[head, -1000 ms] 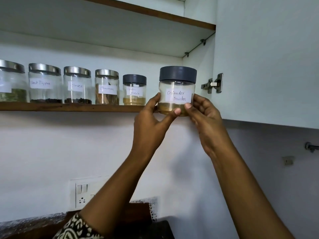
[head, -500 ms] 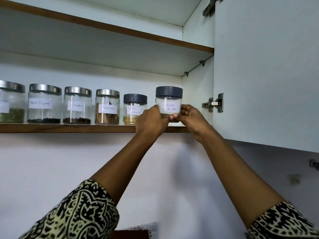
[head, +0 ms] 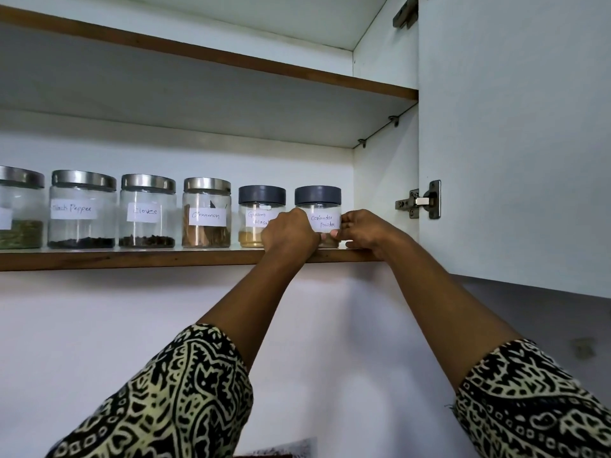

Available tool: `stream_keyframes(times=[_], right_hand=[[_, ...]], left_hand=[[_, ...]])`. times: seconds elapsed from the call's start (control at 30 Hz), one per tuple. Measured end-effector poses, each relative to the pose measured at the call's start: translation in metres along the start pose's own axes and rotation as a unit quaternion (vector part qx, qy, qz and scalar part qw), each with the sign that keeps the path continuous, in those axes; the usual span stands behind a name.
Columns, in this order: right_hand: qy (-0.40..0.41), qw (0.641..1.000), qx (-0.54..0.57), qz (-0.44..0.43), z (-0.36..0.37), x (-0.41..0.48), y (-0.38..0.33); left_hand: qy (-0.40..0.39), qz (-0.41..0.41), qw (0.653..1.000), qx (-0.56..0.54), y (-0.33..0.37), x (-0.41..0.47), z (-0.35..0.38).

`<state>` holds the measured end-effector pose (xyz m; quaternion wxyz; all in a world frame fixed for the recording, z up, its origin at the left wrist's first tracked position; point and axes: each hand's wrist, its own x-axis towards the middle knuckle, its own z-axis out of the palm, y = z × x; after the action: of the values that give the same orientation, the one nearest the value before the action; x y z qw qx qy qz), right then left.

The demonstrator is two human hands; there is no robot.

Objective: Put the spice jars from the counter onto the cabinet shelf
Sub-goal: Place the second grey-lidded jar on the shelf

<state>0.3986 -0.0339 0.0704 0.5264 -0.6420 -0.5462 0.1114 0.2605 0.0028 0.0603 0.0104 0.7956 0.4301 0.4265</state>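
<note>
The coriander powder jar (head: 319,201), clear with a grey lid, stands upright on the cabinet shelf (head: 132,258) at the right end of a row of jars. My left hand (head: 289,233) grips its left side and my right hand (head: 362,228) grips its right side. Just to its left stands the garam masala jar (head: 258,213), partly hidden by my left hand. Further left stand the cinnamon jar (head: 206,218), the cloves jar (head: 147,213) and the black pepper jar (head: 82,211), all with steel lids.
Another jar with green contents (head: 20,209) is cut off at the left edge. The cabinet side wall (head: 383,180) is close to the right of the coriander jar. The open cabinet door (head: 515,143) with its hinge (head: 420,201) hangs at the right. An upper shelf (head: 211,57) runs above.
The coriander jar went from held in the air in front of the shelf to standing on the shelf beside the garam masala jar. Both hands followed it up and inward.
</note>
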Motion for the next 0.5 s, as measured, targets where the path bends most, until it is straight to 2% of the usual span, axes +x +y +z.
stream_keyframes(times=[0.5], right_hand=[[0.004, 1.000, 0.016, -0.001, 0.001, 0.014, 0.006]], left_hand=[[0.038, -0.004, 0.999, -0.009, -0.002, 0.002, 0.009]])
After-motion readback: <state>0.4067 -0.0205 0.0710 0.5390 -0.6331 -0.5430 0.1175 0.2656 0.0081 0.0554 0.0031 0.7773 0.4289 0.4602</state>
